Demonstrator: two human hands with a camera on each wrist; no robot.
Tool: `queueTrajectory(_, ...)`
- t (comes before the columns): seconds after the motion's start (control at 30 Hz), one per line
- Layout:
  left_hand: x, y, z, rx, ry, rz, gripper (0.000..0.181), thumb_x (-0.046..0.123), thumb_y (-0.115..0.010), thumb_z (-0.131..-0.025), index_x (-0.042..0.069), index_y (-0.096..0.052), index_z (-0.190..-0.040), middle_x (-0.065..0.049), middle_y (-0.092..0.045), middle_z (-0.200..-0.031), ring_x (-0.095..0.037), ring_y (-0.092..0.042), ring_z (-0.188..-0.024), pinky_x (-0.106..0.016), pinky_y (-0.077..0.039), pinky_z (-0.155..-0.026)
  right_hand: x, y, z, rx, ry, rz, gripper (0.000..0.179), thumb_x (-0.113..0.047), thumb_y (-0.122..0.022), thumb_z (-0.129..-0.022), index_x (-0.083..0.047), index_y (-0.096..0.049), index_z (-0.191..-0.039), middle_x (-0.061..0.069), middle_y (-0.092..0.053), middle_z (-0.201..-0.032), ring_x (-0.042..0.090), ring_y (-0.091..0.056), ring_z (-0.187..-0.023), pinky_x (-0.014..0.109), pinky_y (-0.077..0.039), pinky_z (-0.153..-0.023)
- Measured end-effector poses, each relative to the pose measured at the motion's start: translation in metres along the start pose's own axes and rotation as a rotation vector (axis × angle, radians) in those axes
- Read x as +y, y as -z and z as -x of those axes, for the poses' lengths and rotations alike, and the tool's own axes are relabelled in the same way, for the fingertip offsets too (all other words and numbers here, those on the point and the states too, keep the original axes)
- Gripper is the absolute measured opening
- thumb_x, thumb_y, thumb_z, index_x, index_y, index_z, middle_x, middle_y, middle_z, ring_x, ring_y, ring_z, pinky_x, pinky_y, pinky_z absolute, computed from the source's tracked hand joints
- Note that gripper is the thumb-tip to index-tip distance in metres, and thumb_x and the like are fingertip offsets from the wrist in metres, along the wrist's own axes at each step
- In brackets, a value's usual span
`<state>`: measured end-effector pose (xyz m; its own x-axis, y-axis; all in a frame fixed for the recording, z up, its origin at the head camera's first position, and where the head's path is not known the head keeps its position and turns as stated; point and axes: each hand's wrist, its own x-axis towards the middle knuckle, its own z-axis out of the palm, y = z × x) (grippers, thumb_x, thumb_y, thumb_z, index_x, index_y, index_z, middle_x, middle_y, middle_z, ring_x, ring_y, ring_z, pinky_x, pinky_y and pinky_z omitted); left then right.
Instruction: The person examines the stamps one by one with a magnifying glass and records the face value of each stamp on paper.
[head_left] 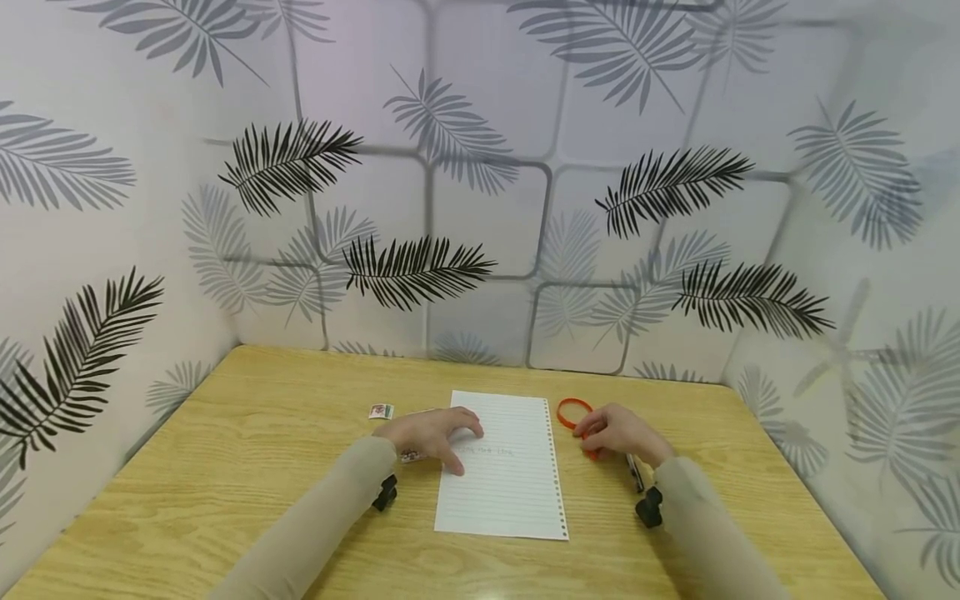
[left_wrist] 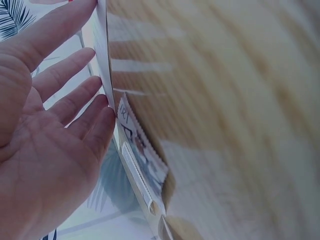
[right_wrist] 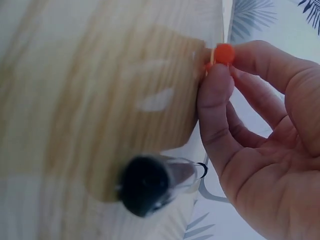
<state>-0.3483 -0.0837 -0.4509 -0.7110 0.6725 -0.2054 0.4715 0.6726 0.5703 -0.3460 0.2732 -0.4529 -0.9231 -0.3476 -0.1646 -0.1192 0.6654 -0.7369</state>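
On the lined sheet of paper [head_left: 498, 496] rests my left hand [head_left: 431, 433], its fingers spread at the left edge. Handwriting runs across the page, partly hidden by that hand. Serrated stamps [left_wrist: 142, 145] lie beside and beneath the left hand. To the right of the sheet, my right hand [head_left: 624, 433] pinches the handle of an orange magnifying glass [head_left: 559, 412] between thumb and fingertips. Its round rim points away from me, low over the table. The handle end shows orange between the fingers [right_wrist: 215, 92] in the right wrist view.
A pen [head_left: 635, 473] lies under the right wrist, its dark end [right_wrist: 145, 185] near the right wrist camera. Another stamp [head_left: 381, 411] sits left of the left hand. The wooden table [head_left: 225, 467] meets leaf-patterned walls at its back and sides.
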Motion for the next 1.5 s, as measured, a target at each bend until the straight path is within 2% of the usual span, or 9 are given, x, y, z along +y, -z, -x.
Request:
queueTrajectory(0.2, 0.003, 0.002, 0.001, 0.007, -0.020, -0.007, 0.058, 0.021, -0.082, -0.081, 0.017, -0.058, -0.133, -0.004, -0.040, -0.153, -0.027, -0.029, -0.147, -0.047, -0.026, -0.118, 0.000, 0.000, 0.001, 0.042, -0.003, -0.006, 0.025, -0.001, -0.067, -0.084, 0.001, -0.072, -0.108, 0.004, -0.068, -0.081, 0.011, -0.058, -0.065, 0.027, -0.051, -0.059)
queueTrajectory(0.43, 0.001, 0.000, 0.004, 0.089, -0.001, 0.061, 0.049, 0.020, -0.080, -0.083, 0.019, -0.062, -0.128, -0.004, -0.052, -0.143, -0.027, -0.044, -0.136, -0.047, -0.036, -0.111, 0.000, 0.000, 0.003, 0.036, -0.009, -0.031, 0.028, -0.007, -0.072, -0.087, 0.000, -0.071, -0.113, 0.008, -0.069, -0.094, 0.012, -0.059, -0.070, 0.028, -0.053, -0.062)
queueTrajectory(0.67, -0.001, 0.007, 0.007, 0.122, -0.017, 0.112, 0.043, 0.019, -0.075, -0.087, 0.017, -0.063, -0.128, -0.005, -0.056, -0.139, -0.029, -0.050, -0.130, -0.048, -0.040, -0.107, 0.001, 0.000, 0.001, -0.019, 0.100, -0.045, 0.027, -0.006, -0.070, -0.088, 0.001, -0.070, -0.114, 0.015, -0.071, -0.099, 0.013, -0.063, -0.076, 0.026, -0.052, -0.063)
queueTrajectory(0.83, -0.001, 0.018, 0.013, 0.124, -0.040, 0.194, 0.043, 0.016, -0.072, -0.090, 0.010, -0.060, -0.131, -0.008, -0.058, -0.137, -0.031, -0.050, -0.131, -0.048, -0.042, -0.106, -0.005, -0.001, 0.002, -0.037, 0.119, -0.063, 0.028, -0.005, -0.068, -0.090, 0.003, -0.068, -0.116, 0.019, -0.070, -0.102, 0.015, -0.064, -0.079, 0.025, -0.052, -0.065)
queueTrajectory(1.07, -0.009, 0.026, 0.019, 0.134, -0.083, 0.216, 0.042, 0.013, -0.067, -0.092, 0.004, -0.058, -0.132, -0.017, -0.058, -0.133, -0.033, -0.058, -0.119, -0.047, -0.048, -0.099, -0.020, -0.007, 0.002, -0.046, 0.139, -0.071, 0.029, -0.006, -0.069, -0.090, 0.004, -0.067, -0.117, 0.018, -0.069, -0.096, 0.015, -0.064, -0.074, 0.031, -0.056, -0.066)
queueTrajectory(1.23, -0.019, 0.031, 0.029, 0.153, -0.113, 0.233, 0.044, 0.012, -0.066, -0.093, 0.002, -0.055, -0.134, -0.021, -0.058, -0.131, -0.032, -0.061, -0.114, -0.044, -0.050, -0.096, -0.029, -0.011, -0.002, -0.069, 0.147, -0.068, 0.028, -0.004, -0.068, -0.090, 0.003, -0.068, -0.117, 0.019, -0.069, -0.100, 0.015, -0.063, -0.077, 0.032, -0.057, -0.069)
queueTrajectory(1.4, -0.032, 0.036, 0.040, 0.172, -0.102, 0.273, 0.044, 0.013, -0.066, -0.093, 0.002, -0.055, -0.134, -0.021, -0.060, -0.126, -0.031, -0.062, -0.112, -0.043, -0.052, -0.093, -0.038, -0.017, -0.008, -0.065, 0.138, -0.040, 0.027, -0.004, -0.070, -0.089, 0.000, -0.071, -0.115, 0.016, -0.068, -0.105, 0.013, -0.061, -0.077, 0.028, -0.056, -0.067)
queueTrajectory(1.5, -0.039, 0.040, 0.047, 0.178, -0.093, 0.285, 0.041, 0.011, -0.066, -0.094, 0.001, -0.056, -0.132, -0.021, -0.062, -0.122, -0.030, -0.062, -0.109, -0.041, -0.053, -0.089, -0.042, -0.020, -0.011, -0.080, 0.149, -0.044, 0.027, -0.002, -0.069, -0.088, 0.000, -0.071, -0.115, 0.017, -0.068, -0.105, 0.014, -0.060, -0.078, 0.030, -0.057, -0.067)
